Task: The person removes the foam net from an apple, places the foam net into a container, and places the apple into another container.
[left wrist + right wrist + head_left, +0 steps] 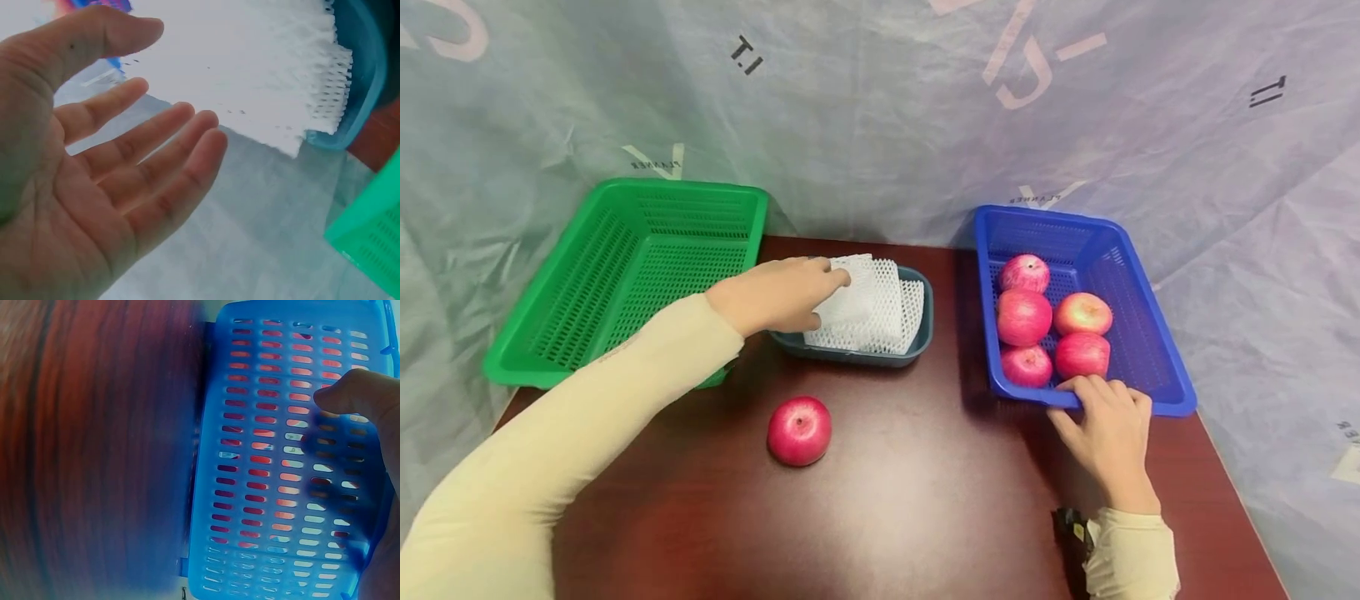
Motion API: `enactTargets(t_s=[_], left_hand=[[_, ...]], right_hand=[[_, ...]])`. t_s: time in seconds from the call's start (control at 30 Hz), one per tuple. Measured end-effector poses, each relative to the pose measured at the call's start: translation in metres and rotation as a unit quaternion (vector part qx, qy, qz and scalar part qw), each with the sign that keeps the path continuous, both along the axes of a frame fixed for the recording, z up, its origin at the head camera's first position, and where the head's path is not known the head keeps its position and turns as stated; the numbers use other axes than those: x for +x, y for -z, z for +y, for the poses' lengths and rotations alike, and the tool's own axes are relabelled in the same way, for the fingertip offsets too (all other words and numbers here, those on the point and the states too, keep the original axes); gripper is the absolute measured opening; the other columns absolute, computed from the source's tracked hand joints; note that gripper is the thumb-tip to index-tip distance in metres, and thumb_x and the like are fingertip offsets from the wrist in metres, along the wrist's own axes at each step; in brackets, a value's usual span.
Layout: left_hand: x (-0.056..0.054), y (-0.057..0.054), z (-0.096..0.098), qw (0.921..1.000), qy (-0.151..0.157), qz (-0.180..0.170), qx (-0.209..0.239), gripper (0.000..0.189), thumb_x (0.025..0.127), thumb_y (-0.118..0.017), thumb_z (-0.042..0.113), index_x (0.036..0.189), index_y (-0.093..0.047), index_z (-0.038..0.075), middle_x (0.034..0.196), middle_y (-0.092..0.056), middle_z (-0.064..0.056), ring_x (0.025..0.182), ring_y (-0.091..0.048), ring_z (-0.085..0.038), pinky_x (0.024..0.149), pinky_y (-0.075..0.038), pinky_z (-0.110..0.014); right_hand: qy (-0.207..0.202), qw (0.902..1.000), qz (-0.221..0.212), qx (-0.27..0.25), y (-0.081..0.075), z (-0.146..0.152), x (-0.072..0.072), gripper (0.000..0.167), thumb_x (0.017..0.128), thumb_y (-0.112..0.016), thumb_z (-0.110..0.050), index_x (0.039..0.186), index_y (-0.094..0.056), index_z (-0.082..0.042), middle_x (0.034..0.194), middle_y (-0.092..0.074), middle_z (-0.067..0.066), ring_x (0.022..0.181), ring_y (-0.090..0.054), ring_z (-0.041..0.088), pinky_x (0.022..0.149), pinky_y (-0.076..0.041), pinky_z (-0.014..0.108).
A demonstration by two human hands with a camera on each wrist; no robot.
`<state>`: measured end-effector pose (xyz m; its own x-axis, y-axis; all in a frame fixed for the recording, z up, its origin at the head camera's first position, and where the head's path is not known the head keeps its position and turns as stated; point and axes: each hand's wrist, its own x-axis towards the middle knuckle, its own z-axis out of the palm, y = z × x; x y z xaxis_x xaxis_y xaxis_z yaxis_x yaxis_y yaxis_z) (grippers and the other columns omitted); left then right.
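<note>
My left hand (782, 292) reaches over a small blue-grey tray (857, 358), fingertips right at the white foam fruit nets (883, 312) stacked in it. In the left wrist view its fingers are loosely spread, palm showing, with nothing held. My right hand (1108, 433) grips the front rim of a blue plastic basket (1172, 408), fingers over the edge and thumb on the outer wall. Several red apples (1025, 317) lie inside that basket, partly visible through its slots in the right wrist view. A single red apple (800, 431) sits on the table in front of the tray.
A green slotted basket (688, 267) stands at the left, partly behind my left sleeve. The dark reddish-brown table (880, 492) meets a grey printed sheet (865, 125) hanging behind it. A small black object (1070, 527) shows at my right wrist.
</note>
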<state>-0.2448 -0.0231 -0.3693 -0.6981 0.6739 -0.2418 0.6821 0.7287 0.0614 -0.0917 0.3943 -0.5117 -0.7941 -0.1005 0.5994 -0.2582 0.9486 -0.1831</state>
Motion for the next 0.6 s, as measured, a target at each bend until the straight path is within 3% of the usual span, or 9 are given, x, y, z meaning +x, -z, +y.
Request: enactTargets(t_s=[0.13, 0.23, 0.4, 0.6], left_hand=[[0.025, -0.007, -0.016, 0.9987, 0.020, 0.024, 0.040, 0.055, 0.087, -0.075, 0.013, 0.137, -0.054, 0.007, 0.123, -0.059, -0.014, 0.107, -0.060, -0.029, 0.086, -0.052, -0.042], [0.044, -0.004, -0.023, 0.9968, 0.038, 0.037, 0.059, 0.053, 0.086, -0.076, 0.014, 0.134, -0.056, 0.006, 0.118, -0.060, -0.013, 0.104, -0.061, -0.029, 0.085, -0.052, -0.043], [0.071, 0.017, -0.030, 0.9952, 0.062, 0.036, 0.067, 0.058, 0.085, -0.080, 0.028, 0.133, -0.058, 0.007, 0.113, -0.059, -0.009, 0.102, -0.060, -0.026, 0.085, -0.053, -0.040], [0.091, 0.046, -0.033, 0.9963, 0.036, -0.024, 0.074, 0.065, 0.080, -0.082, 0.039, 0.134, -0.059, 0.010, 0.111, -0.058, -0.004, 0.100, -0.060, -0.025, 0.081, -0.053, -0.039]], right_hand=[[0.004, 1.0000, -0.007, 0.002, 0.000, 0.001, 0.000, 0.019, 0.073, -0.071, -0.022, 0.085, -0.066, -0.009, 0.078, -0.064, 0.009, 0.072, -0.053, 0.034, 0.074, -0.033, 0.057], [0.007, 0.9999, -0.012, 0.003, 0.001, 0.002, 0.001, 0.020, 0.072, -0.072, -0.022, 0.086, -0.066, -0.009, 0.079, -0.064, 0.010, 0.072, -0.054, 0.035, 0.074, -0.033, 0.058], [0.009, 0.9999, -0.014, 0.002, 0.001, 0.003, 0.000, 0.020, 0.071, -0.072, -0.021, 0.085, -0.066, -0.009, 0.079, -0.065, 0.009, 0.072, -0.053, 0.034, 0.074, -0.032, 0.058], [0.005, 0.9999, -0.012, 0.002, 0.000, 0.001, 0.000, 0.019, 0.072, -0.071, -0.021, 0.085, -0.066, -0.009, 0.079, -0.065, 0.009, 0.073, -0.054, 0.035, 0.075, -0.032, 0.057]])
